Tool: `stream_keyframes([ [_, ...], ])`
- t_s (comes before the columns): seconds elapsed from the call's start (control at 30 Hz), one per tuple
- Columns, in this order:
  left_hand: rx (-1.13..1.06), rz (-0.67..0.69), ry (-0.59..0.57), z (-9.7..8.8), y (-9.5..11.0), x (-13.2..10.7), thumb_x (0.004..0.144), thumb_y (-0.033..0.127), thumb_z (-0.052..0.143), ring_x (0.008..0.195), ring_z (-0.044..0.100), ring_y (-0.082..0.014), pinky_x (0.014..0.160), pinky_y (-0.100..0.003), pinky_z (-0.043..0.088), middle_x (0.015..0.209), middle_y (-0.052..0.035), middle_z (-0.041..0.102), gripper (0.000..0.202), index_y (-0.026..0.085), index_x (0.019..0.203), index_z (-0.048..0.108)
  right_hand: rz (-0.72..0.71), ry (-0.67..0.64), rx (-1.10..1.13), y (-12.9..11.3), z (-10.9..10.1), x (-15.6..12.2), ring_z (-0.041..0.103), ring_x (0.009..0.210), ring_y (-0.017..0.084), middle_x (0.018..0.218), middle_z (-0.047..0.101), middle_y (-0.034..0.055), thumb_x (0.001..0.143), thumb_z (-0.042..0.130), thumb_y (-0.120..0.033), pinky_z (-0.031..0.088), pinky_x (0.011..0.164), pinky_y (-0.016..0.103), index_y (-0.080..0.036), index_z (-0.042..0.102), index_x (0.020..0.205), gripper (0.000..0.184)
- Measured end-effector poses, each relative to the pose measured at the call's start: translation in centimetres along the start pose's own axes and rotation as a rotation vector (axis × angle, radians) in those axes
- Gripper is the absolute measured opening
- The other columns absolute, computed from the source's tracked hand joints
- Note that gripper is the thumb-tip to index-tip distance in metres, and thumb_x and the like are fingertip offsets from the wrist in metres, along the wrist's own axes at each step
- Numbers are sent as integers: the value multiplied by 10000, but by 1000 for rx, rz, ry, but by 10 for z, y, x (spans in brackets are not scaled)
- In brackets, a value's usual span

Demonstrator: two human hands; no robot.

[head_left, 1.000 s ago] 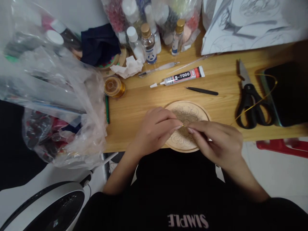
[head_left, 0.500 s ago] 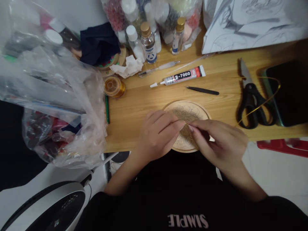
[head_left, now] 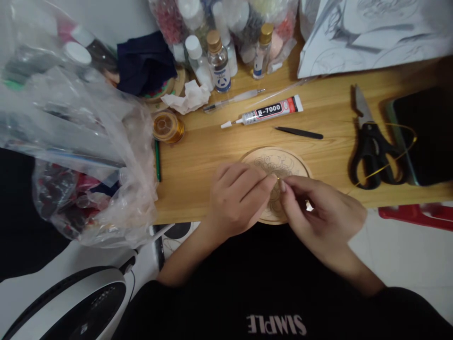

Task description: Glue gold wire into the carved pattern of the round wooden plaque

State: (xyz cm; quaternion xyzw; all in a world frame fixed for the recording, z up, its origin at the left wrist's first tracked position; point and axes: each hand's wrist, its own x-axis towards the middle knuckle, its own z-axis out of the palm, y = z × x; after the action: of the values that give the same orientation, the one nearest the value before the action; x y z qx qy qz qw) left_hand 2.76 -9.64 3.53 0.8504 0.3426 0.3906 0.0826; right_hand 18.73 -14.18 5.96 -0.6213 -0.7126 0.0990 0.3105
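Plastic bag (head_left: 264, 10) holds bottles (head_left: 190, 13); left fingers (head_left: 257, 190) and right fingers (head_left: 300, 185) pinch gold wire (head_left: 278, 179).

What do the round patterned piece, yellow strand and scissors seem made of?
Round patterned piece: matte, pale tan rim suggests wood; face unclear. Yellow strand: glossy and stiffly curved, perhaps metal wire. Scissors: grey, sheened blades suggest metal; smooth black handles, probably plastic.

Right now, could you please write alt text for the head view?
A person's left hand and right hand pinch thin gold wire over a patterned embroidery hoop; black tweezers and a B-7000 tube lie beyond, scissors to the right.
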Motion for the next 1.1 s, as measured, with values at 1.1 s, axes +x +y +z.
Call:
stream_keyframes([
  [1.1, 199, -155, 219, 12, 15, 6, 893, 154, 617, 693, 623, -164, 648, -328, 442, 804, -36, 713, 117, 151, 1007, 644, -29, 327, 12, -5, 18, 6, 592, 479, 70, 695, 719, -16, 836, 694, -145, 441, 449, 198, -158, 649, 940, 114],
])
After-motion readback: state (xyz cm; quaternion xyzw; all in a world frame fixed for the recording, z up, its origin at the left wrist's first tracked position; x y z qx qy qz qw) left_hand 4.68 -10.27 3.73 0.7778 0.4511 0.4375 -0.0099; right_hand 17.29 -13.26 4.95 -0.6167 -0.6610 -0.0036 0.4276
